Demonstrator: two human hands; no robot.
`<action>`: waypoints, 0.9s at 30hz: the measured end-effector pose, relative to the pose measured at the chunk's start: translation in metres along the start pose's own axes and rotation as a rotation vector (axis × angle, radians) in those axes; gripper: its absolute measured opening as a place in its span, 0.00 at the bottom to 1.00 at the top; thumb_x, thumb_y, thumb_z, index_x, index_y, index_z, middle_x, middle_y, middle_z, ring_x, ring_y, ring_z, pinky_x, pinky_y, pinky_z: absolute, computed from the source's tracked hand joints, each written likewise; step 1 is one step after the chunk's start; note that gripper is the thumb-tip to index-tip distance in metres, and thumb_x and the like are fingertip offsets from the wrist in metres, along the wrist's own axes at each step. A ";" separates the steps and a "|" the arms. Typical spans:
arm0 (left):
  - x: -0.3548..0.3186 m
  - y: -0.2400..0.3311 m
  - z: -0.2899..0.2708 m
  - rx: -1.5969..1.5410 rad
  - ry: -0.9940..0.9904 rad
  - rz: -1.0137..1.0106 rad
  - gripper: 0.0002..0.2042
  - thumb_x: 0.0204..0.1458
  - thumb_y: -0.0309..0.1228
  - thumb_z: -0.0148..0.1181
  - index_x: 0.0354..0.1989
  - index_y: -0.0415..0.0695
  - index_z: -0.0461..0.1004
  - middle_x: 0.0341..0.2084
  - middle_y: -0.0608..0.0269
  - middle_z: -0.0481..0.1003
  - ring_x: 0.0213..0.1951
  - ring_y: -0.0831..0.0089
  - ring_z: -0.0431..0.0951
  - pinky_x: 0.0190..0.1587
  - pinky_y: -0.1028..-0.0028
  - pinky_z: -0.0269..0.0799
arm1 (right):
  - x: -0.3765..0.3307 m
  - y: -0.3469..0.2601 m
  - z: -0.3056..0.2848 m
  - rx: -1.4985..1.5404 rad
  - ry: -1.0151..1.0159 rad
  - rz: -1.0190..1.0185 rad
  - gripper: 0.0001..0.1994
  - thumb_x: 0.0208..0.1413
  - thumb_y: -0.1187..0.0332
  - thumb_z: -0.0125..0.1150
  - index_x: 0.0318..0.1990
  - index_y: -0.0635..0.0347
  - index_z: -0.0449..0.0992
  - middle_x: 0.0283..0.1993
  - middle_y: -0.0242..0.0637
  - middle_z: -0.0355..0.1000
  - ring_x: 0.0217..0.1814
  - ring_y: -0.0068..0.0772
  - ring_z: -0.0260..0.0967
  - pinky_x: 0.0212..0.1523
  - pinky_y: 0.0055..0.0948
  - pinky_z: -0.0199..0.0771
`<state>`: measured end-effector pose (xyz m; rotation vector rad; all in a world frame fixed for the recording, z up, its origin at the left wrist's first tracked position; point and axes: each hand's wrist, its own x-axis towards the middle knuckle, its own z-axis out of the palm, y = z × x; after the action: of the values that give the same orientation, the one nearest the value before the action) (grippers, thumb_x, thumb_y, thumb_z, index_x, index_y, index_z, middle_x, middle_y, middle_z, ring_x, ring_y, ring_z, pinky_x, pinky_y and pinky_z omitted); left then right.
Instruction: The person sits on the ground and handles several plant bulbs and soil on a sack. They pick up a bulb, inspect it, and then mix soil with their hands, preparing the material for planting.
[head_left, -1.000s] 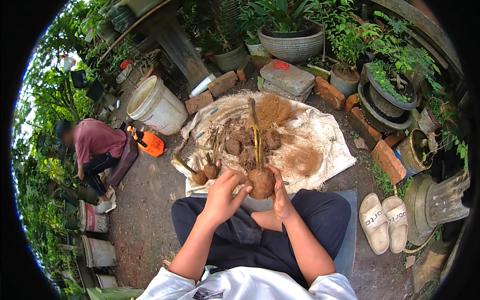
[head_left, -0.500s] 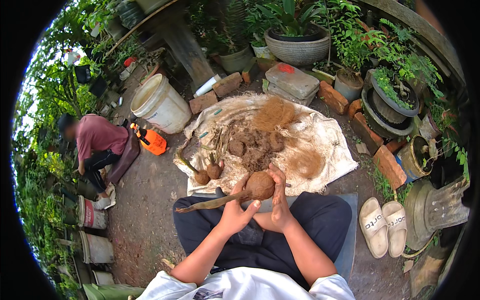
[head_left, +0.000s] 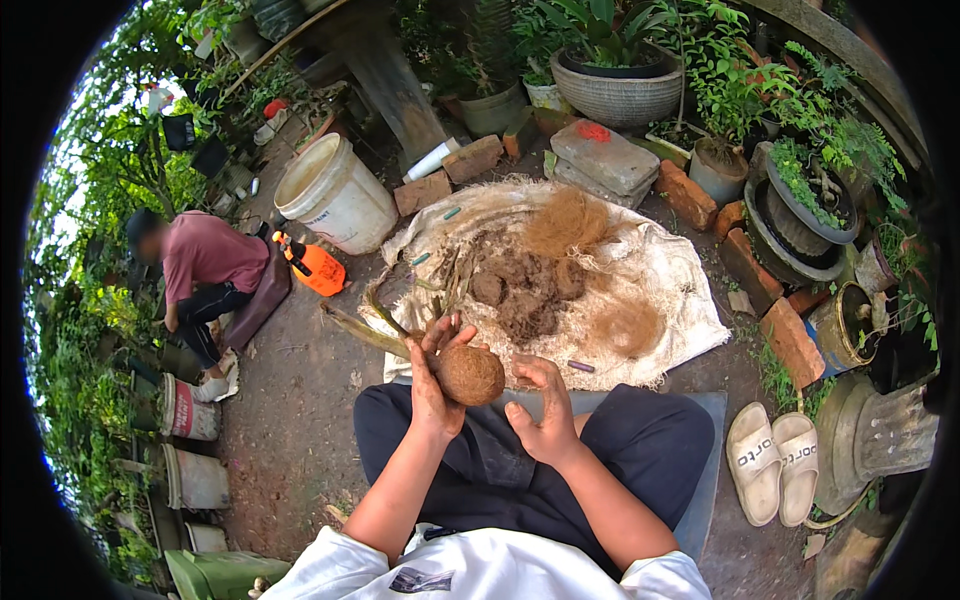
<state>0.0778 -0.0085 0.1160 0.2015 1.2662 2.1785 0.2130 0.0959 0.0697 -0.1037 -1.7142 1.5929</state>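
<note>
My left hand (head_left: 432, 378) holds a round brown coconut (head_left: 471, 376) above my lap, its fingers behind the husk-stripped shell. A pale shoot (head_left: 365, 331) slants up and left from behind that hand; it seems to belong to this coconut. My right hand (head_left: 545, 415) is apart from the coconut on its right side, fingers spread and holding nothing. Beyond them lies a whitish woven sack (head_left: 670, 290) bearing a heap of brown coir (head_left: 525, 300) and two tufts of loose fibre (head_left: 566, 222). My left hand mostly hides other sprouted coconuts on the sack's near left.
A small purple stick (head_left: 581, 366) lies at the sack's near edge. A white bucket (head_left: 345, 200) and an orange spray bottle (head_left: 318, 268) stand left; a person (head_left: 215, 265) crouches beyond. Bricks (head_left: 790, 340), stone slabs (head_left: 605, 158) and potted plants border the right. Slippers (head_left: 755, 465) sit nearby.
Both hands were cupping the coconut; my right hand has let go and moved off. The coconut has shifted left in my left hand, and its shoot now points up-left. The view has turned slightly.
</note>
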 end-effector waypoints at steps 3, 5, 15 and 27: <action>-0.001 0.002 0.003 0.060 -0.034 -0.004 0.38 0.62 0.65 0.38 0.68 0.47 0.56 0.56 0.51 0.72 0.54 0.53 0.76 0.56 0.51 0.76 | 0.007 -0.003 -0.007 -0.109 0.046 -0.019 0.17 0.56 0.68 0.65 0.52 0.62 0.74 0.53 0.48 0.72 0.58 0.51 0.69 0.59 0.43 0.68; -0.003 0.005 0.007 0.107 -0.066 -0.018 0.38 0.62 0.65 0.38 0.69 0.46 0.56 0.56 0.52 0.72 0.54 0.54 0.76 0.57 0.52 0.76 | 0.010 -0.004 -0.010 -0.126 0.049 -0.010 0.15 0.56 0.68 0.66 0.50 0.61 0.76 0.51 0.45 0.73 0.57 0.50 0.70 0.58 0.43 0.69; -0.005 0.005 0.014 0.212 -0.104 0.012 0.38 0.63 0.65 0.35 0.69 0.45 0.57 0.57 0.53 0.70 0.54 0.59 0.75 0.56 0.56 0.76 | 0.010 -0.008 -0.009 -0.208 0.036 -0.042 0.16 0.51 0.72 0.70 0.48 0.60 0.78 0.48 0.43 0.73 0.54 0.48 0.71 0.54 0.40 0.71; -0.006 0.007 0.010 0.460 -0.390 0.249 0.45 0.60 0.68 0.39 0.72 0.40 0.51 0.66 0.51 0.62 0.59 0.57 0.71 0.60 0.57 0.70 | 0.006 -0.008 -0.007 0.232 -0.201 0.356 0.35 0.52 0.66 0.72 0.67 0.59 0.61 0.64 0.44 0.61 0.59 0.38 0.69 0.56 0.35 0.75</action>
<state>0.0832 -0.0071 0.1282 0.9637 1.5458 1.8764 0.2162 0.1027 0.0791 -0.1431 -1.7151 2.1166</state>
